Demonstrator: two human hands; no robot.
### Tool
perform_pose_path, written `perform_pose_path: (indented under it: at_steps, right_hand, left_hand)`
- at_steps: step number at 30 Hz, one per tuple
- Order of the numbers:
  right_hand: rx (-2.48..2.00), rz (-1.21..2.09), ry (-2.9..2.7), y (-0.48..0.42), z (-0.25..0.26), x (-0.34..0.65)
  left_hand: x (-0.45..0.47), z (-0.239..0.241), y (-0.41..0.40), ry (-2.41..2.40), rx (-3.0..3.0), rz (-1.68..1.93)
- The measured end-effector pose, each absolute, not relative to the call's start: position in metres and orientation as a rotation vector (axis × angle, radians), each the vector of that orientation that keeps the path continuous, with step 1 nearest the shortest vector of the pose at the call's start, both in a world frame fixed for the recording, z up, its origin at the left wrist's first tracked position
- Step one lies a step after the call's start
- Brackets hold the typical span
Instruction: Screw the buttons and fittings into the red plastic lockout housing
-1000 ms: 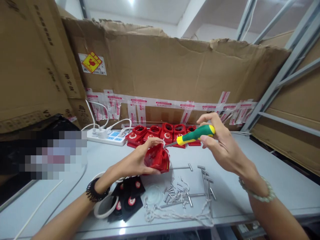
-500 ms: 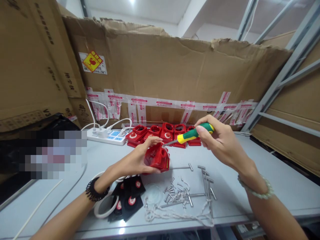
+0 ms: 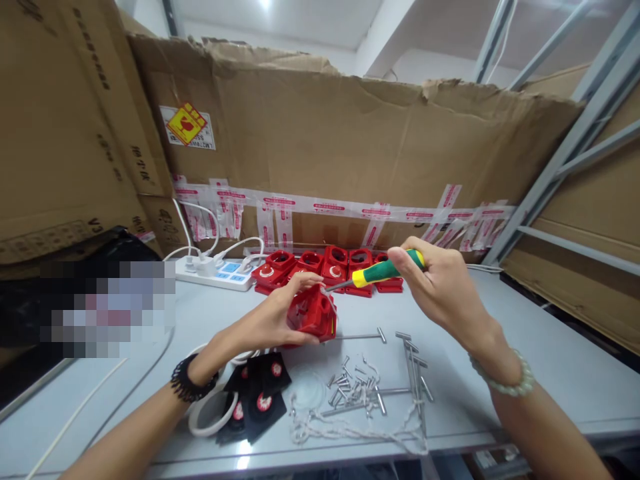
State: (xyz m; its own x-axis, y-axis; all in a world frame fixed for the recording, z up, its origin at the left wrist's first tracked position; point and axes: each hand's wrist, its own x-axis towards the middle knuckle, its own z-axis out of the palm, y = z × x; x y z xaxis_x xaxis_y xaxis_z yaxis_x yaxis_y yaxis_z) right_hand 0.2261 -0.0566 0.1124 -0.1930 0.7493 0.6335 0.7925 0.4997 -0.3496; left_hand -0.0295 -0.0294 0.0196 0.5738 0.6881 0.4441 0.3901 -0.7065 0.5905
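Note:
My left hand [image 3: 275, 313] is closed around a red plastic housing [image 3: 320, 317], tilted above the table. In my right hand [image 3: 437, 277] is a screwdriver [image 3: 383, 270] with a green and yellow handle, its shaft pointing left. The tip meets the housing's upper corner, where a light cord or wire hangs; whether a screw sits there I cannot tell. Below the housing lie loose screws [image 3: 345, 383], metal T-bars [image 3: 415, 373] and white cord [image 3: 360, 432]. Black square pieces with red-and-white labels [image 3: 265, 400] lie near my left wrist, beside a white ring [image 3: 214, 415].
Several red housings [image 3: 335, 263] stand in a row at the back, next to a white power strip [image 3: 215, 272] with plugs in it. A cardboard wall [image 3: 350, 140] closes off the rear. Metal shelf posts [image 3: 550, 153] rise at the right. A clear disc [image 3: 307, 387] lies in front.
The screwdriver and my right hand have shifted slightly left, with the wrist turned a little. The red housing has moved a touch left in my left hand.

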Motion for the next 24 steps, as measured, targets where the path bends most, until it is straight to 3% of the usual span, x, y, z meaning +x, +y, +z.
perform_pose_path:
  at_steps: [6,12,19,24]
  right_hand:
    - [-1.147,0.167,-2.090,-0.0578,0.1112,0.2292]
    - [-1.310,-0.119,-1.974,-0.0535,0.1113,0.2264]
    - [-1.164,0.181,-2.142,-0.0597,0.1153,0.2305]
    - [-1.320,-0.101,-1.980,-0.0536,0.1143,0.2261]
  left_hand:
    - [-0.0297,0.0185,-0.0285,0.859,2.356,0.949]
    - [-0.0300,0.0195,-0.0294,0.891,2.375,0.933]
    - [-0.0300,0.0193,-0.0295,0.870,2.346,0.952]
    - [-0.0294,0.0198,-0.0303,0.871,2.344,0.948]
